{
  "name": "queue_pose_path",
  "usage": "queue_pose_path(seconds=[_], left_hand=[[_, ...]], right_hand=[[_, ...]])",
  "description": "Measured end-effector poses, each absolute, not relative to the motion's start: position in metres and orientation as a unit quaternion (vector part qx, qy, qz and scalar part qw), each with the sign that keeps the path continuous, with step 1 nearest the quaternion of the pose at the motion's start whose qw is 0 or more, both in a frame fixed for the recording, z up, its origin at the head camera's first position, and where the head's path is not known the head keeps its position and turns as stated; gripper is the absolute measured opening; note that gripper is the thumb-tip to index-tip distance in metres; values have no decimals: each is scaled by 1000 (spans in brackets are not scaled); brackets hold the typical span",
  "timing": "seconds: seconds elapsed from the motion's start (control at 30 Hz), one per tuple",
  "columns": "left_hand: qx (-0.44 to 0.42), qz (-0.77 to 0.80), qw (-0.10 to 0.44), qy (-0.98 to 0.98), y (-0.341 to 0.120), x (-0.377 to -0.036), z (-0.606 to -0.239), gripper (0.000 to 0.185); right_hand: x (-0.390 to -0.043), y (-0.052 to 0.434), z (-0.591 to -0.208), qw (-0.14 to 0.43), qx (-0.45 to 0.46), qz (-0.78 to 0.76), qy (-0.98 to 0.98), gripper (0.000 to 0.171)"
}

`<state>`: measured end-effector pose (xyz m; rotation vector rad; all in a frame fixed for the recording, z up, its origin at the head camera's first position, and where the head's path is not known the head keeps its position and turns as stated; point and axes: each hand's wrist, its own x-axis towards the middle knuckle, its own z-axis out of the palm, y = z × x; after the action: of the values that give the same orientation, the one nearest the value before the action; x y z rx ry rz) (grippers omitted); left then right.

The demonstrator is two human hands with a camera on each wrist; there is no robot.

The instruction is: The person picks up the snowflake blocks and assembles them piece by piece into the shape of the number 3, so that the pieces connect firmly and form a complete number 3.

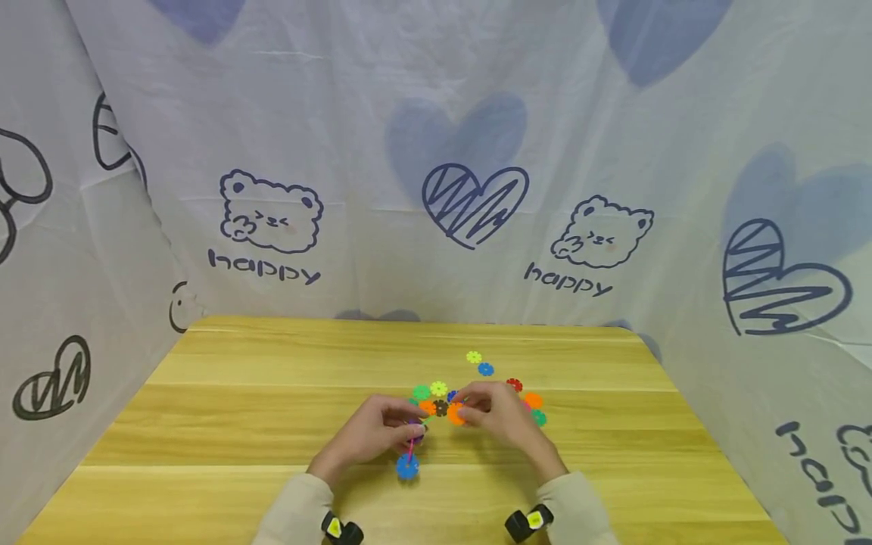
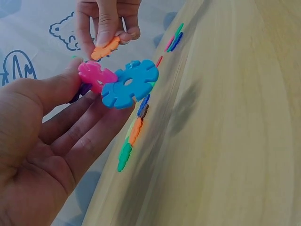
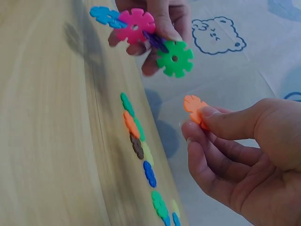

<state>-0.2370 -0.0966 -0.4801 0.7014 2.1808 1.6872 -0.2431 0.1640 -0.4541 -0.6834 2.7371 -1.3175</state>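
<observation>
My left hand (image 1: 371,433) pinches a joined chain of notched plastic discs above the table. In the right wrist view the chain runs from a light blue disc (image 3: 105,16) through a pink disc (image 3: 135,26) and a purple disc (image 3: 155,41) to a green disc (image 3: 175,59). The blue end hangs toward me in the head view. Between thumb and fingers, my right hand (image 1: 502,415) holds a single orange disc (image 3: 194,107). That orange disc is apart from the chain, a short way from its green end.
Several loose discs lie flat on the wooden table (image 1: 238,393) beyond and beneath the hands, among them a brown disc (image 1: 440,408), a red disc (image 1: 514,385) and a yellow-green disc (image 1: 473,356). A printed white curtain (image 1: 368,250) surrounds the table's back and sides.
</observation>
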Motion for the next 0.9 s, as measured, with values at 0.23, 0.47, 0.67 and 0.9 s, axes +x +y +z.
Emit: queue_pose_path(seconds=[0.23,0.47,0.67,0.9], left_hand=[[248,591,146,753,-95,-236,-480,26],[250,589,149,754,-95,-237,-480,25],[257,583,156,755,-95,-238,-482,24],[255,582,154,757,-95,-238,-482,18]], right_hand=[[-240,157,-455,34,-229,-444,866,18],[-237,154,-452,49,-225,-449,863,19],[-238,151,-452,56,-248,-444,859,18],[-238,151,-454,56,-262,-445,855,17]])
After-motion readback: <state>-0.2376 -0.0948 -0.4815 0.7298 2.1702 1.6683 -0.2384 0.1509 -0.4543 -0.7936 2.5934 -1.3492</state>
